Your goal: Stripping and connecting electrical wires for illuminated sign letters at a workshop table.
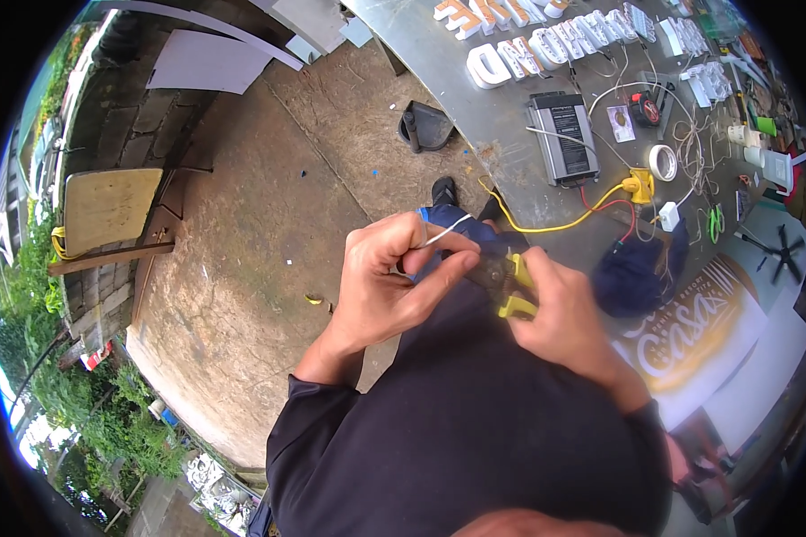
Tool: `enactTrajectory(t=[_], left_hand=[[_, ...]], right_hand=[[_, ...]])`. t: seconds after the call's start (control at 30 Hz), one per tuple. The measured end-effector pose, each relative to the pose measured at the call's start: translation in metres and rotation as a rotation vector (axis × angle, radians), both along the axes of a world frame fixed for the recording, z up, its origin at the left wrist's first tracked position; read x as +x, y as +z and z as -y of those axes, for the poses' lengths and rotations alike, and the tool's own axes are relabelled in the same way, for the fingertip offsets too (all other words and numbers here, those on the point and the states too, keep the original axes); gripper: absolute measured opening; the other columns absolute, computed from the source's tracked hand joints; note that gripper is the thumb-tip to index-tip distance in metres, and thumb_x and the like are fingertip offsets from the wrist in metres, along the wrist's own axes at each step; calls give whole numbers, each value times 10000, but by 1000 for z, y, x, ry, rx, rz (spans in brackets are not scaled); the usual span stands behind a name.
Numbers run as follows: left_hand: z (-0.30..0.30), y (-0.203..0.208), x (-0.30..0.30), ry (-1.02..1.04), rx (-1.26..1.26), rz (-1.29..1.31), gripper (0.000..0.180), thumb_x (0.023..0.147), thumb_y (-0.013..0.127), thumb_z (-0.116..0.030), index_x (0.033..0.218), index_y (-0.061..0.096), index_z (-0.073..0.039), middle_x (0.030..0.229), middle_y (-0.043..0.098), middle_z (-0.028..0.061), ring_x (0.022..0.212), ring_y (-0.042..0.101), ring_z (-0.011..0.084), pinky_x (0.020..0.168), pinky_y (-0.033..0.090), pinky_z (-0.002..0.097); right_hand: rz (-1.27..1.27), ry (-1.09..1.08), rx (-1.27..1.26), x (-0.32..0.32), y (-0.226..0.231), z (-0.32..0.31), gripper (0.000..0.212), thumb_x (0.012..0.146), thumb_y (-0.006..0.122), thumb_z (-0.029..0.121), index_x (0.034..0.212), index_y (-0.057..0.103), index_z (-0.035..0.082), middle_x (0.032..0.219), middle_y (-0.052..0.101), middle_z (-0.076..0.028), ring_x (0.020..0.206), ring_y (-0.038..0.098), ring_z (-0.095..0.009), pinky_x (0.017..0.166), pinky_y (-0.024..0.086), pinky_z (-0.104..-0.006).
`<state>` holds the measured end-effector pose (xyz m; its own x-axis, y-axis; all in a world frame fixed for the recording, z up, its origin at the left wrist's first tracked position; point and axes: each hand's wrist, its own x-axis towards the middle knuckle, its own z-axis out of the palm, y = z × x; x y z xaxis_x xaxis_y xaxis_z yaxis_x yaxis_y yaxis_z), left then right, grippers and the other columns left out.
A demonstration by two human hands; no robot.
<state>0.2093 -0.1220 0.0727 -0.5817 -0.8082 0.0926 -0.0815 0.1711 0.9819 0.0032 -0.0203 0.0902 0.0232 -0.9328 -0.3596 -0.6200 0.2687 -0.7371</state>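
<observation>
In front of my chest, my left hand (394, 277) pinches a thin white wire (448, 230) between its fingertips. One end of the wire sticks up past the fingers. My right hand (555, 304) grips a hand tool with yellow handles (517, 291), which looks like a wire stripper. Its dark metal head (488, 276) meets my left fingertips. Whether the jaws are closed on the wire is hidden by the fingers.
On the metal table (510, 170) at the right are a grey power supply (564, 139), white channel letters (555, 45), a tape roll (663, 163), a tape measure (643, 109), green scissors (715, 224) and a yellow extension cord (546, 228). A dustpan (425, 127) lies on the concrete floor (242, 259).
</observation>
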Motion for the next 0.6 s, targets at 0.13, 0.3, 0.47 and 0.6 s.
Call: enactTrajectory(t=[0.13, 0.3, 0.47, 0.6], left_hand=[[-7, -2, -6, 128, 290, -43, 463, 795, 824, 19, 736, 385, -116, 869, 757, 130, 659, 539, 26, 607, 440, 187], [8, -7, -3, 177, 377, -191, 335, 958, 711, -135, 806, 417, -81, 858, 692, 87, 743, 570, 43, 607, 439, 201], [9, -10, 5, 217, 433, -221, 397, 1092, 416, -364, 876, 540, -55, 856, 689, 64, 650, 442, 37, 604, 366, 205], [11, -18, 4, 236, 482, -231, 361, 1074, 491, -298, 881, 635, -28, 799, 693, 61, 623, 426, 43, 571, 351, 219]], right_hand=[[-3, 20, 11, -1, -2, -2, 384, 699, 735, 62, 1021, 533, 4, 857, 638, -225, 824, 637, -473, 690, 493, -490], [52, -46, 18, -6, -5, -3, 571, 688, 748, 66, 1215, 544, -13, 953, 655, -219, 884, 658, -425, 745, 525, -457], [134, -110, 35, -12, 0, -3, 493, 740, 723, 27, 1193, 536, -21, 1009, 652, -242, 942, 673, -419, 811, 541, -423], [140, -135, 35, -16, 1, -4, 486, 767, 729, 42, 1209, 537, -21, 1014, 660, -227, 929, 689, -371, 815, 545, -404]])
